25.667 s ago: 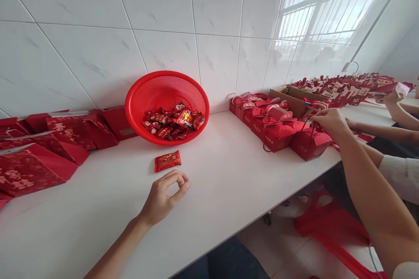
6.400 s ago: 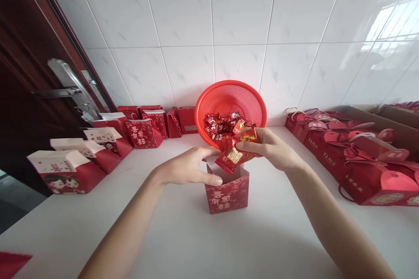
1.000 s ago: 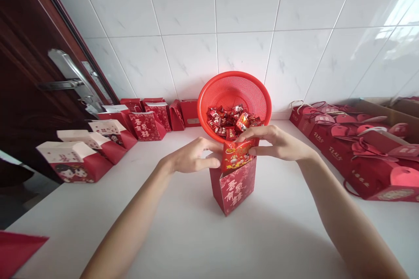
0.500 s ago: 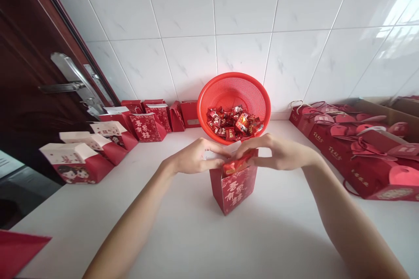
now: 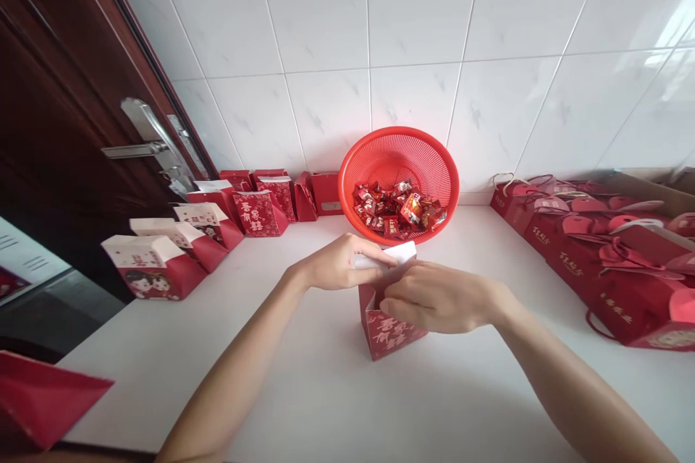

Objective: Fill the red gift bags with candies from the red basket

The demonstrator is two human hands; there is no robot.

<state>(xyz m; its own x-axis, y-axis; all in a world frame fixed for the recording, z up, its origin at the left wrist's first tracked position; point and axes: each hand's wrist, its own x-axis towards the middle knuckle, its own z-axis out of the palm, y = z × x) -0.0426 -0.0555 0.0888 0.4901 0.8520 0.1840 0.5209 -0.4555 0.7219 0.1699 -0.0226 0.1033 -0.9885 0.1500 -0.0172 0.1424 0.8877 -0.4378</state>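
Note:
A red paper candy box (image 5: 392, 338) with pale lettering stands upright on the white table in front of me, its top open and its white flap (image 5: 402, 253) raised at the back. My left hand (image 5: 347, 262) pinches the box's upper left edge by the flap. My right hand (image 5: 439, 296) is curled over the box mouth, with its fingertips dipped inside; whatever they hold is hidden. Just behind the box, a red mesh basket (image 5: 399, 141) leans towards the wall with wrapped candies (image 5: 411, 208) in it.
Several red candy boxes (image 5: 258, 213) line the back left, and white-topped ones (image 5: 157, 260) stand nearer the door (image 5: 54, 51). Ribboned red gift boxes (image 5: 565, 264) fill the right side. A red box corner (image 5: 48, 398) juts in at lower left.
My right hand has moved down into the box mouth, and the red wrapped packet at the opening is out of sight. My left hand stays at the flap. The view has shifted slightly.

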